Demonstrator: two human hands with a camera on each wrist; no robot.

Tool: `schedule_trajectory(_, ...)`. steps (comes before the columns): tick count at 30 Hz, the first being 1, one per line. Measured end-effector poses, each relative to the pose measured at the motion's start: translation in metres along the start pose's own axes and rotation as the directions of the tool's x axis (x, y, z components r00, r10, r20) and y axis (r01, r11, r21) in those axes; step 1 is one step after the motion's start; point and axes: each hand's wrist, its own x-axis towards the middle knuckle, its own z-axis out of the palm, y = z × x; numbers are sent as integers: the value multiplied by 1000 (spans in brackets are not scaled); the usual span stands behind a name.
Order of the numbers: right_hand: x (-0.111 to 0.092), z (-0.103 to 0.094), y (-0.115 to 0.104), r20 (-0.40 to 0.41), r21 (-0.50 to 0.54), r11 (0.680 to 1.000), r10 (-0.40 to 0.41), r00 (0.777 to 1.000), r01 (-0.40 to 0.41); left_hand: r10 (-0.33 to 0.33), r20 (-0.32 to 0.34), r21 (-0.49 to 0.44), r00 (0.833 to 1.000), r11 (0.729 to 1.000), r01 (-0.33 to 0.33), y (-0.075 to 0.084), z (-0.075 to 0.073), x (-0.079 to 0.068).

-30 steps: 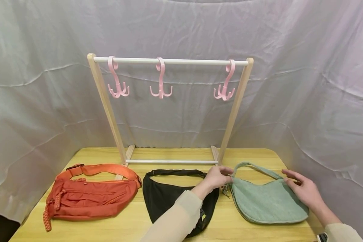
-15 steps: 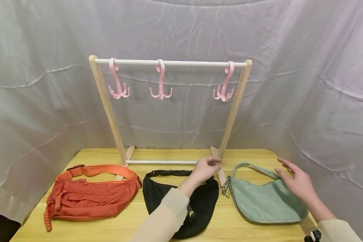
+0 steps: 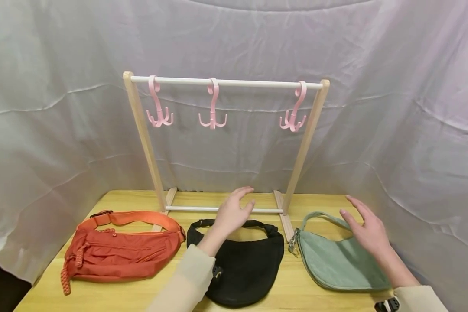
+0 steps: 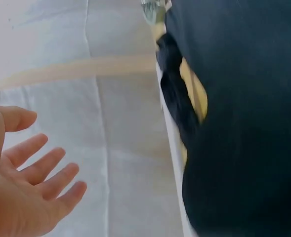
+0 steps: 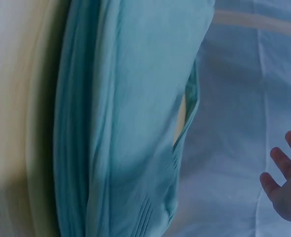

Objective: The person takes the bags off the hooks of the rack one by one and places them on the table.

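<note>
My left hand (image 3: 232,213) hovers over the strap of the black shoulder bag (image 3: 249,268), its fingers loosely spread and holding nothing. In the left wrist view that hand (image 4: 31,182) appears apart from the black bag (image 4: 249,118). Above the right end of the green shoulder bag (image 3: 339,260) is my right hand (image 3: 368,229), fingers apart and nothing in them. The right wrist view has the green bag (image 5: 140,108) large, with fingertips (image 5: 283,163) at the right edge. To the left lies a red bag (image 3: 125,255) with an orange strap.
A rack with a white top rail (image 3: 249,83) and wooden posts stands behind the bags. Pink hooks hang on the rail: a left hook (image 3: 159,104), a middle hook (image 3: 213,106) and a right hook (image 3: 296,108). Grey cloth (image 3: 425,143) surrounds the wooden table (image 3: 320,199).
My left hand has left the green bag's left end and moved left over the black bag. My right hand has lifted off the green bag and shifted slightly left. The bags stay lying.
</note>
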Motion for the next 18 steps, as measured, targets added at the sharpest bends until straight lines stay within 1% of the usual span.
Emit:
schedule_trajectory(3,-1,2,-9,-16,-2,1000,-27,1000,27,50,-51,137,997,990,-43,-8,-15,-4)
schedule_trajectory(7,-3,2,-19,-34,-26,997,-70,997,69,106,-116,271,988,960,-71,-21,-34,-11)
schedule_trajectory(9,-3,3,-23,-46,-38,994,-100,994,98,126,-143,313,982,947,-76,-29,-44,-16)
schedule_trajectory(13,-5,7,-29,-70,-65,988,-147,987,143,150,-189,361,971,930,-73,-43,-63,-28)
schedule_trajectory(18,-4,11,-35,-48,-119,980,-166,985,159,179,-243,396,953,916,-71,-59,-88,-41)
